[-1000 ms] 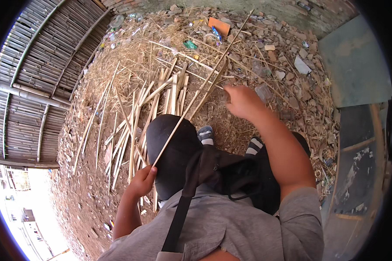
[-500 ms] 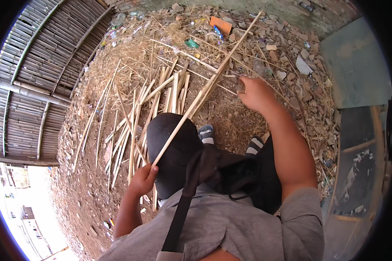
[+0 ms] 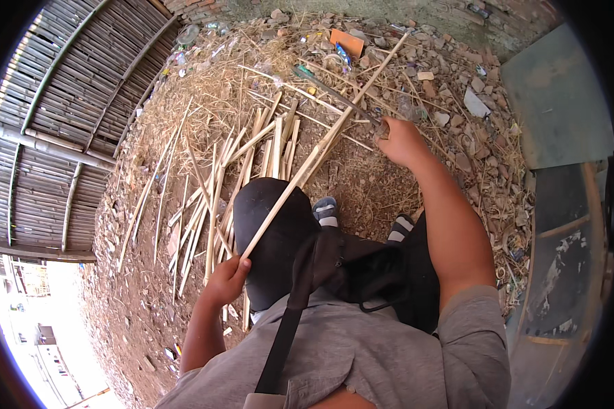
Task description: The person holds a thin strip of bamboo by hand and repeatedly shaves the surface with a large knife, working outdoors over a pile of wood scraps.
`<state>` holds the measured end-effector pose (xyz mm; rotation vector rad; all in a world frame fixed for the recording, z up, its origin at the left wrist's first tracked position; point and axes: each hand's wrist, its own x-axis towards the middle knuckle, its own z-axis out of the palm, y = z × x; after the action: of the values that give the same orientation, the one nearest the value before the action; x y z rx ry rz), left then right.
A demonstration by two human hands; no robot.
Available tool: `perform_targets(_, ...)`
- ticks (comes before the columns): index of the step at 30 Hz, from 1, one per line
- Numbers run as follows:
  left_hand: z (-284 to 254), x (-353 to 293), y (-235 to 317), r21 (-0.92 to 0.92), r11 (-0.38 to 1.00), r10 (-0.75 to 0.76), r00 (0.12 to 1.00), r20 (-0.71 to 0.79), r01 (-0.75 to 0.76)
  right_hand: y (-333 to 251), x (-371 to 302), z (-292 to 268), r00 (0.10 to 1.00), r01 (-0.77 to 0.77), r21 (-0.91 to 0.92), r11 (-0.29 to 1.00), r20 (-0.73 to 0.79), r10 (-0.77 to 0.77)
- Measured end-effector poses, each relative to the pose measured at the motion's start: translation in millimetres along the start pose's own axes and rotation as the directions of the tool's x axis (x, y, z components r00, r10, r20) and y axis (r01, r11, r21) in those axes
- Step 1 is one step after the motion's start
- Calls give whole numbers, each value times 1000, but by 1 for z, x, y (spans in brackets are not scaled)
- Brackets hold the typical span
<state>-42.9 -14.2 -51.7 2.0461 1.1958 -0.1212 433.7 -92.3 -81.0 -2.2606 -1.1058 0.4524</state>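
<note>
My left hand [image 3: 226, 281] is closed around the near end of a long pale bamboo strip [image 3: 290, 189]. The strip slants over my left knee [image 3: 265, 211] and away to the far right, above the ground. To its right, my right hand [image 3: 397, 141] grips the handle of a long, dark-bladed knife [image 3: 333, 92]. The blade points to the far left and crosses the strip; whether the two touch, I cannot tell. Beyond my left knee lies a loose pile of split bamboo strips [image 3: 276, 146].
A bamboo-slat wall [image 3: 82, 75] stands at the left. Broken bricks and stones [image 3: 457, 129] litter the right side, with an orange piece [image 3: 346, 43] at the back. Dry straw [image 3: 198, 75] covers the far left ground. Grey panels [image 3: 559, 102] rise at the right.
The knife blade now shows clearly across the strip, pointing far left; before, it was barely visible at my right hand. My left hand stays almost in place.
</note>
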Motion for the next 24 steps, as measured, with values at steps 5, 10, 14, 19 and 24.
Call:
perform_targets(5, 2, 1, -2, 15, 1000, 5, 1000, 8, -6, -29, -31, 13, 936, 351, -134, 927, 71, -344)
perform_targets(10, 0, -2, 8, 53, 999, 8, 1000, -19, -7, -59, -40, 17, 840, 510, -230, 829, 340, -423)
perform_targets(14, 4, 1, -7, 19, 1000, 2, 1000, -19, -2, -15, -7, 7, 964, 238, -36, 971, 132, -231)
perform_targets(19, 6, 0, -4, -2, 999, 38, 999, -24, -38, -20, -14, -3, 998, 52, -44, 998, 35, -51)
perform_targets(24, 9, -1, -3, -8, 998, 63, 996, -66, -64, -53, -42, 16, 880, 443, -197, 874, 283, -382)
